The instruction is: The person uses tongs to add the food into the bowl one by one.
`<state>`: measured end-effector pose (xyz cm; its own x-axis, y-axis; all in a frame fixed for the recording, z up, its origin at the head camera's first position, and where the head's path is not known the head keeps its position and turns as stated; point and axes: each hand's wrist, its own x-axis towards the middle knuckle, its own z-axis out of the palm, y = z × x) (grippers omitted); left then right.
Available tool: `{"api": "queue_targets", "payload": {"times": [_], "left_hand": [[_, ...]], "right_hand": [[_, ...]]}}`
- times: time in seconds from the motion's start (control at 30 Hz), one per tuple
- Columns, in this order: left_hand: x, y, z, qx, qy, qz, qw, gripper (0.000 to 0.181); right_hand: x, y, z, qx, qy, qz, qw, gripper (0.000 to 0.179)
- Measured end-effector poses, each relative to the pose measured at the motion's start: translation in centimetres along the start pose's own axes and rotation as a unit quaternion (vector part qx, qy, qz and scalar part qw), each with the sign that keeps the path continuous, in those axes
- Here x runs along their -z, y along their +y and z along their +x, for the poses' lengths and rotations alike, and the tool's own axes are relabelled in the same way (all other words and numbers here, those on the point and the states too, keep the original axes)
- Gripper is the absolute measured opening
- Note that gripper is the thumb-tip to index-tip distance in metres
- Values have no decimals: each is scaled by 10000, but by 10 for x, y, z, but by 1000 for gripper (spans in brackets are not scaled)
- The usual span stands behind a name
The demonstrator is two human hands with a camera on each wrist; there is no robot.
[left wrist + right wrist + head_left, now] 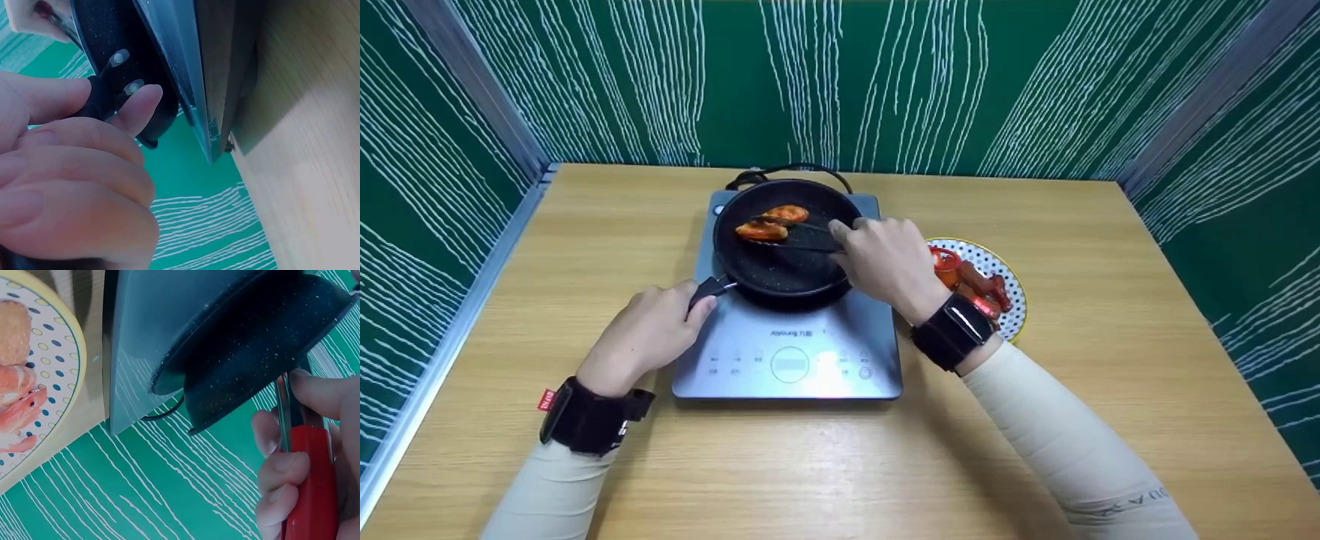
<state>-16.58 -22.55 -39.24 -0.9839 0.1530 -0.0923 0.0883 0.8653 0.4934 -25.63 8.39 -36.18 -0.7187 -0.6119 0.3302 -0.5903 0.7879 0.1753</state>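
My left hand (649,330) grips the black handle (705,292) of a dark frying pan (791,279). In the left wrist view the thumb and fingers close round that handle (97,100). With my right hand (885,259) I hold tongs (814,249), whose red grip (312,486) shows in the right wrist view. The dark arms of the tongs reach over the pan to two browned, orange-red pieces of food: one lies farther back (789,213), the other nearer (763,230). The tong tips overlap the nearer piece in the head view.
Under the pan is a silver induction cooker (750,330), a black cable (750,177) behind it. To the right, partly behind my right wrist, stands a dotted plate (1014,307) with a yellow rim, bearing several reddish pieces of food (975,279). Green patterned walls (870,90) enclose the wooden table (780,472).
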Motion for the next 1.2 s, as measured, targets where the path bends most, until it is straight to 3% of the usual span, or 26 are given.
{"api": "queue_targets", "payload": {"times": [0.37,0.6,0.87,1.2], "left_hand": [[0,0,0,122,-87,-67,9999,32],[1,1,-1,-1,1,78,10000,34],[-1,-1,0,36,-33,106,9999,33],[1,1,1,89,-120,30,9999,33]], "right_hand": [[4,4,-8,37,194,-43,9998,32],[0,3,-7,10,231,-169,9996,27],[-1,4,-8,5,295,1,9996,33],[20,29,-41,-195,512,432,9976,37]]}}
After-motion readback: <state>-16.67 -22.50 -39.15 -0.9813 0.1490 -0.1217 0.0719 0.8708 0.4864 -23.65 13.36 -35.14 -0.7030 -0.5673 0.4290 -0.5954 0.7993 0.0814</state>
